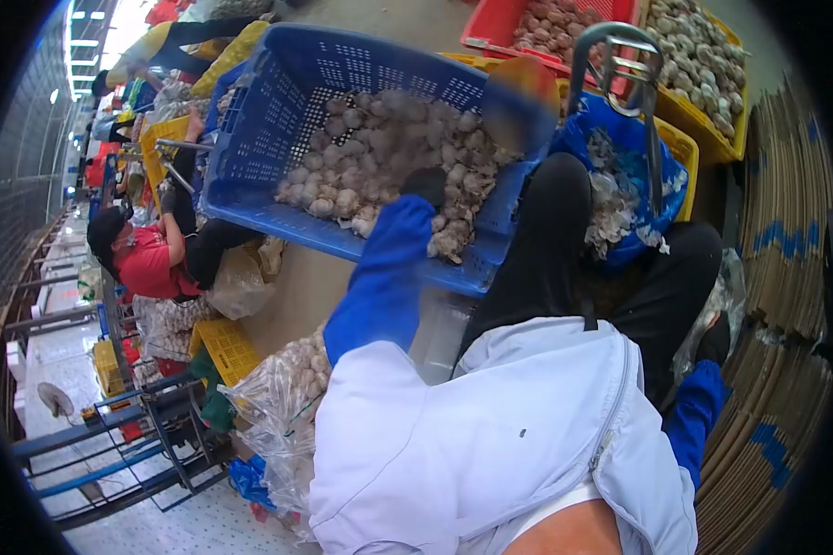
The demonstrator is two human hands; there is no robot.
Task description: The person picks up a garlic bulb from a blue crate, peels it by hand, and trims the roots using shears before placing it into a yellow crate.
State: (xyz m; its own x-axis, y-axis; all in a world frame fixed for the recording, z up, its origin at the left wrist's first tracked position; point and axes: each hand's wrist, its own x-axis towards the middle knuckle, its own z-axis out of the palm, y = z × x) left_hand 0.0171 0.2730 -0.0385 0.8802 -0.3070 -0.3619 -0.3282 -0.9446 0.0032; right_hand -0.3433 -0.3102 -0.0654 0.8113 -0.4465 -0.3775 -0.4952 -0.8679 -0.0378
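My left hand (426, 183), in a dark glove below a blue sleeve, reaches into a blue plastic crate (347, 242) and touches the heap of garlic bulbs (342, 199). Its fingers are blurred and partly hidden, so their grip does not show. Down at my right side, my right hand (715, 340), also dark-gloved, is beside my thigh near a clear plastic bag (733, 282). What it holds, if anything, cannot be made out. Between my knees, a curved metal tool (655, 153) rises over a blue bag (652, 217) with garlic skins (611, 199).
A red crate (481, 32) and a yellow crate (739, 129) of garlic stand ahead. Flattened cardboard (777, 268) is stacked at right. On the left are a clear bag of garlic (282, 388), a metal frame (162, 435) and a seated co-worker in red (148, 259).
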